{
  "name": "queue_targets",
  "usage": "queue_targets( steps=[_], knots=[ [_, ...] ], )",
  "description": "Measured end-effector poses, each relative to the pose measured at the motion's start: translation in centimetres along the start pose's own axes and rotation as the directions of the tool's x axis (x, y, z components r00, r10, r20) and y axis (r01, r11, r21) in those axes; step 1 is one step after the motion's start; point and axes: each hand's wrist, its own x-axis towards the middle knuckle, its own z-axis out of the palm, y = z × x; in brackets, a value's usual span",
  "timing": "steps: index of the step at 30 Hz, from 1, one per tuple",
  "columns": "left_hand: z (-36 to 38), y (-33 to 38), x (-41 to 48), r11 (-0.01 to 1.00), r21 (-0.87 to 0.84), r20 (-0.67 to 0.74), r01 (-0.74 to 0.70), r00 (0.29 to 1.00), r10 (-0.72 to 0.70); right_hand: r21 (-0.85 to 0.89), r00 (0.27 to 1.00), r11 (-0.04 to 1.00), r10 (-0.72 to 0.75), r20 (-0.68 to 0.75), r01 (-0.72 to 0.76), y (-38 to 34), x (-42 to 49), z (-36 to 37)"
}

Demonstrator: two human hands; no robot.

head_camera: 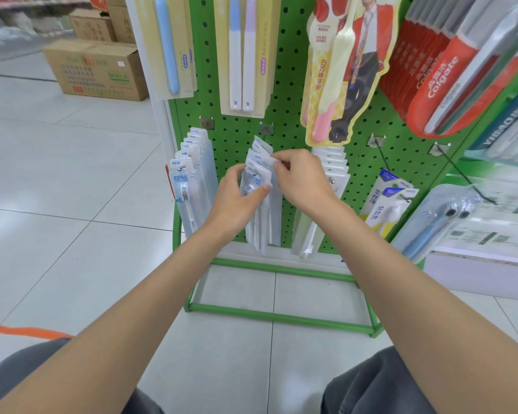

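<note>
Honestly, dicey bit. Left hand (237,201) curled round front toothbrush packs (262,228), centre frame, thumb on top. Right hand (302,177) pinching one pack's top edge below peg hook (266,129). Miss hole and pack drops; tug hard and whole row slides off.

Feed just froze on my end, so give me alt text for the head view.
Both hands work a row of toothbrush packs hanging on a low hook of a green pegboard rack: the left hand grips the front pack, and the right hand pinches a top edge behind it. Neighbouring packs hang on hooks either side.
</note>
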Motion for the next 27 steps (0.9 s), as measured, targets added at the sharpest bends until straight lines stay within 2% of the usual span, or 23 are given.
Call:
queue_targets(
  steps=[4, 8, 10, 15, 27],
  knots=[
    [-0.1, -0.1, 0.3, 1.000, -0.011, 0.020, -0.016, 1.000, 0.016, 0.060, 0.998, 0.997, 0.036, 0.045, -0.039, -0.4, 0.7, 0.5],
    [-0.3, -0.4, 0.6, 1.000, -0.008, 0.029, -0.026, 0.999, 0.026, 0.208, 0.993, 0.972, 0.118, -0.025, -0.110, -0.2, 1.4, 0.6],
    [-0.3, -0.5, 0.8, 0.999, -0.009, 0.029, -0.034, 0.999, 0.034, 0.203, 0.989, 0.970, 0.143, -0.039, -0.133, -0.2, 1.8, 0.6],
    [-0.3, -0.5, 0.9, 1.000, -0.002, 0.042, -0.026, 0.999, 0.026, 0.228, 0.969, 0.942, 0.247, 0.026, -0.246, -0.1, 2.7, 0.6],
    [0.1, -0.8, 0.8, 0.998, -0.001, 0.028, -0.057, 0.998, 0.057, -0.010, 0.980, 0.990, 0.135, -0.145, -0.138, -0.4, 1.3, 1.2]
  ],
)
